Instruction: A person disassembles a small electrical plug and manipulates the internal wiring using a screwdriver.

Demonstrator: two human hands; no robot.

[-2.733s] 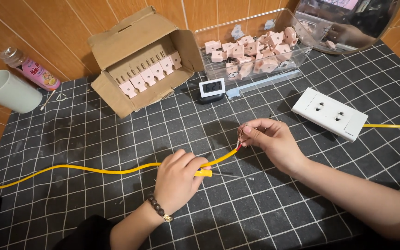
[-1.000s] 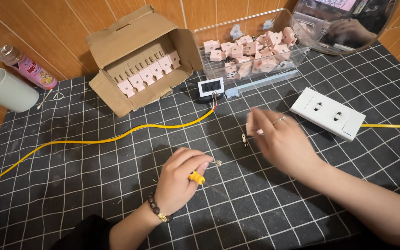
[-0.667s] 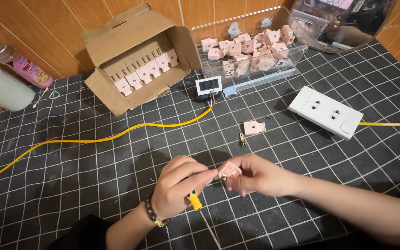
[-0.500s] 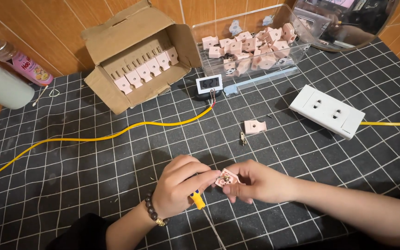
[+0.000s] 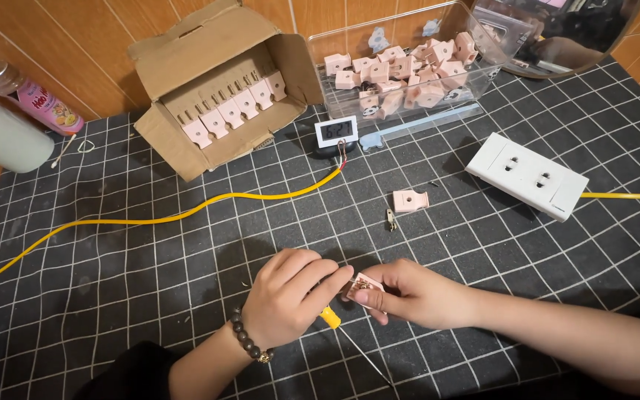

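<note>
My left hand (image 5: 288, 294) grips a small screwdriver with a yellow handle (image 5: 330, 318), its thin shaft pointing down toward the front edge. My right hand (image 5: 412, 291) pinches a small pink plug part (image 5: 364, 286) right beside the left fingertips; both hands meet low in the middle of the checked mat. Another pink plug part (image 5: 410, 201) lies on the mat above the hands, with a small metal clip (image 5: 391, 218) next to it. A yellow cable (image 5: 187, 215) runs from the left edge to a small digital meter (image 5: 336, 132).
An open cardboard box (image 5: 216, 81) holds a row of pink parts at the back. A clear bin (image 5: 416, 67) of several pink parts stands to its right. A white power strip (image 5: 531, 176) lies at right. A white cup (image 5: 1, 137) and bottle (image 5: 35, 96) are far left.
The yellow cable was let go and now lies across the mat. My right hand came down from the middle and took a pink part, bringing it to the left hand's screwdriver.
</note>
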